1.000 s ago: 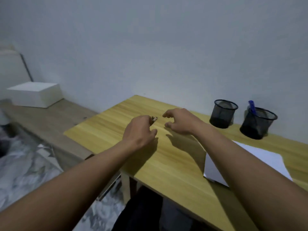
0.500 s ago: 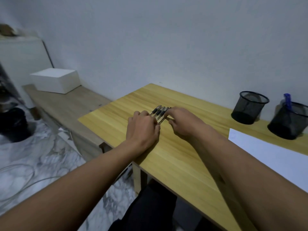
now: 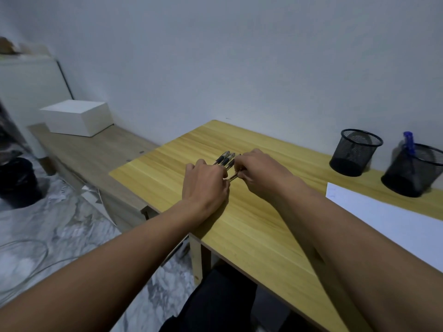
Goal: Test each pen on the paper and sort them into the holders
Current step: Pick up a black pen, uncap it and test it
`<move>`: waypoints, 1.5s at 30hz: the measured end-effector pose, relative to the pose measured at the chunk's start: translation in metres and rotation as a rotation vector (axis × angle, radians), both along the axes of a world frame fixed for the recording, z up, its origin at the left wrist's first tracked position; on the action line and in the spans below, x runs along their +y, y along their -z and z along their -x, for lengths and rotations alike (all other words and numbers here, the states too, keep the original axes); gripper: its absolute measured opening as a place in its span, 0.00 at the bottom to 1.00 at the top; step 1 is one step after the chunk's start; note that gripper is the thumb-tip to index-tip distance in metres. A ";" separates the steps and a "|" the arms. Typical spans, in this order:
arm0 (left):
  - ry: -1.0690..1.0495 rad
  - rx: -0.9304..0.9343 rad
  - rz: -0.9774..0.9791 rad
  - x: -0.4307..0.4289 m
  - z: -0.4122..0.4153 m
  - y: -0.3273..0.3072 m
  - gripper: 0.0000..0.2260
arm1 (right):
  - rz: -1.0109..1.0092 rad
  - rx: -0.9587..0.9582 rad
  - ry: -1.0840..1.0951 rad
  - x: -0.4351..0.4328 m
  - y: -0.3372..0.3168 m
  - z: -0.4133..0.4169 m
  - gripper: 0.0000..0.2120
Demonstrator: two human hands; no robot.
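Note:
A bundle of dark pens (image 3: 225, 158) lies on the wooden table (image 3: 251, 226), its near ends hidden under my hands. My left hand (image 3: 205, 180) rests curled over the bundle. My right hand (image 3: 257, 172) pinches one pen (image 3: 233, 177) at the bundle's right side between thumb and fingers. A white sheet of paper (image 3: 388, 221) lies at the right. Two black mesh holders stand at the back right: the left holder (image 3: 354, 152) looks empty, the right holder (image 3: 414, 170) has a blue pen (image 3: 409, 142) in it.
A white box (image 3: 76, 117) sits on a lower bench (image 3: 96, 154) to the left of the table. Beyond it stands a white cabinet (image 3: 26, 82). Cables and a dark object (image 3: 16, 182) lie on the marbled floor at the left.
Both hands came down onto the pens on the table. My right hand's fingers closed on one pen at the bundle's right edge. The view shifted left and down.

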State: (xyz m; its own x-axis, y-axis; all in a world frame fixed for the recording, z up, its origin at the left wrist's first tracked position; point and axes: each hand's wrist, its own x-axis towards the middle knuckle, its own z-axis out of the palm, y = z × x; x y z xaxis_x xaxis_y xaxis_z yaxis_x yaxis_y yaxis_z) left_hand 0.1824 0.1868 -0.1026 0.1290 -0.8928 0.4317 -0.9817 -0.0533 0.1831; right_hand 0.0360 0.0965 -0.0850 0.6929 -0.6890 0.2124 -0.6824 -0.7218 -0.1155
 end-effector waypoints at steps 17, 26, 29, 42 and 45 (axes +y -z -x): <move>0.514 0.153 0.168 -0.051 0.076 -0.085 0.08 | 0.010 -0.124 0.403 0.036 -0.048 0.117 0.11; 0.616 0.674 -0.144 -0.061 0.149 -0.076 0.18 | -0.184 -0.981 0.717 0.065 -0.057 0.173 0.07; 0.748 0.850 -0.368 -0.071 0.159 -0.062 0.12 | -0.335 -1.260 0.669 0.072 -0.055 0.182 0.05; 0.861 1.123 -0.527 -0.092 0.166 -0.063 0.08 | -0.475 -1.570 0.613 0.059 -0.032 0.185 0.03; 0.852 1.082 -0.538 -0.097 0.167 -0.061 0.09 | -0.448 -1.582 0.644 0.054 -0.027 0.182 0.04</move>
